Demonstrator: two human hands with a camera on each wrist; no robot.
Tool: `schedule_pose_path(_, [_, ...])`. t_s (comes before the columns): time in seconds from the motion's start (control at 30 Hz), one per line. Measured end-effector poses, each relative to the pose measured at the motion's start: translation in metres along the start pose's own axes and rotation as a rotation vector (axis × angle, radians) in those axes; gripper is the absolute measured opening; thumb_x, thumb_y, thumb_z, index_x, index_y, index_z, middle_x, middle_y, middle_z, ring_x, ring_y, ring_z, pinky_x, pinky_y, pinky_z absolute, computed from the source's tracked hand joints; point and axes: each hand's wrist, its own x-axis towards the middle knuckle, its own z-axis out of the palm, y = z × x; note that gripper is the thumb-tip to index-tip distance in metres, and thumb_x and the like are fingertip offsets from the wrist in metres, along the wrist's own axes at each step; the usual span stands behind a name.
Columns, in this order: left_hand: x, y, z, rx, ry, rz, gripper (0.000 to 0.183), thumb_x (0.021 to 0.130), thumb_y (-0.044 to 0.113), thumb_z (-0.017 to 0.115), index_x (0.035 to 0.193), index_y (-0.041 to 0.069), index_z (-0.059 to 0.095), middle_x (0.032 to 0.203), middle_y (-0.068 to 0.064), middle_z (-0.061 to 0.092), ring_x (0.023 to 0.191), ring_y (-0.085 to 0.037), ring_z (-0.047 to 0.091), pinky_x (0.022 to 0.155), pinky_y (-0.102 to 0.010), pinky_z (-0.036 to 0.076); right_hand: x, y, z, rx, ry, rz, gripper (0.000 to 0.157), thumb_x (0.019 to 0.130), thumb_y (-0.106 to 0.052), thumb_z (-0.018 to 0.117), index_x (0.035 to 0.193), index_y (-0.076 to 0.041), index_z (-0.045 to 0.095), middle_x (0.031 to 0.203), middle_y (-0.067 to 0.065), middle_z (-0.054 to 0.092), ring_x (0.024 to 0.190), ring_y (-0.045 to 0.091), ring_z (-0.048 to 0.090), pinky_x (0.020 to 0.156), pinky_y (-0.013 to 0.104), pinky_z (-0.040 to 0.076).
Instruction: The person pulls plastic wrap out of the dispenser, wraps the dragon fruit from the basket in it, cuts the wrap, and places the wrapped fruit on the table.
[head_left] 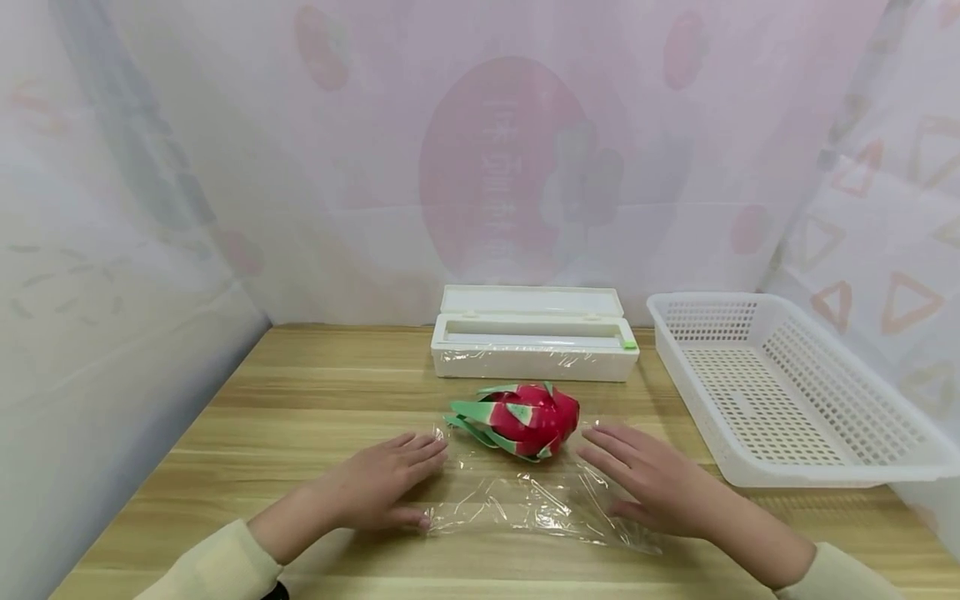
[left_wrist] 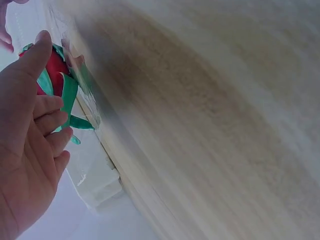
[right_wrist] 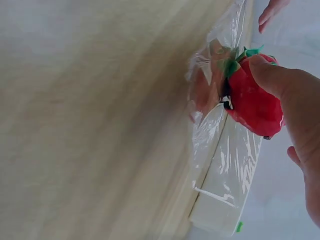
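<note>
A red dragon fruit with green leaf tips (head_left: 542, 419) lies on a sheet of clear cling film (head_left: 517, 504) on the table, its leaves pointing left. To the left of the fruit, my left hand (head_left: 378, 483) is low over the film's left edge with fingers extended. My right hand (head_left: 656, 479) is at the film's right side, fingers stretched toward the fruit. Neither hand grips anything; whether the fingertips touch the film is hard to tell. In the right wrist view the crinkled film (right_wrist: 227, 172) shows beside the fruit (right_wrist: 255, 100) and the thumb.
Behind the fruit stands a white cling film dispenser box (head_left: 534, 365) with its lid raised and a green piece at its right end. A white perforated plastic basket (head_left: 701, 421) sits at the right. Printed cloth walls (head_left: 360, 167) enclose the wooden table (head_left: 300, 400).
</note>
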Motion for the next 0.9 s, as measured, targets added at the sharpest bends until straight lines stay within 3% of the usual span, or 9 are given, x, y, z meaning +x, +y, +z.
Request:
schedule_pose_path(0.13, [-0.002,0.002,0.001,-0.01,0.01,0.048,0.076,0.092,0.057,0.055,0.141,-0.001,0.048,0.146,-0.015,0.044,0.134,-0.032,0.041,0.109,-0.048,0.031,-0.016,-0.004,-0.003,0.057,0.001,0.038,0.069,0.077,-0.032,0.079,0.134,-0.003,0.054,0.135,0.012,0.055,0.121,0.029,0.053,0.104,0.039,0.039])
schedule_pose_path(0.5, [-0.005,0.006,0.004,-0.028,0.052,0.192,0.056,0.092,0.047,0.062,0.131,0.007,0.062,0.134,-0.005,0.059,0.125,-0.024,0.053,0.104,-0.042,0.041,-0.049,-0.015,-0.005,0.123,-0.026,0.081,0.049,0.079,-0.046,0.078,0.114,-0.012,0.071,0.115,0.002,0.067,0.104,0.02,0.064,0.082,0.041,0.053])
schedule_pose_path(0.7, [-0.002,0.008,0.004,-0.07,0.056,0.261,0.038,0.09,0.036,0.069,0.119,0.011,0.069,0.124,0.0,0.065,0.116,-0.016,0.059,0.099,-0.035,0.045,-0.053,-0.015,-0.003,0.148,-0.058,0.029,0.035,0.081,-0.04,0.077,0.106,-0.015,0.074,0.111,-0.002,0.069,0.103,0.018,0.064,0.082,0.038,0.053])
schedule_pose_path(0.9, [-0.003,0.009,0.006,-0.098,0.07,0.282,0.023,0.088,0.028,0.073,0.107,0.015,0.075,0.113,0.004,0.069,0.108,-0.01,0.062,0.091,-0.027,0.05,-0.057,-0.017,0.001,0.223,-0.054,0.016,0.021,0.082,-0.028,0.078,0.098,-0.015,0.075,0.104,-0.004,0.07,0.098,0.014,0.066,0.081,0.032,0.053])
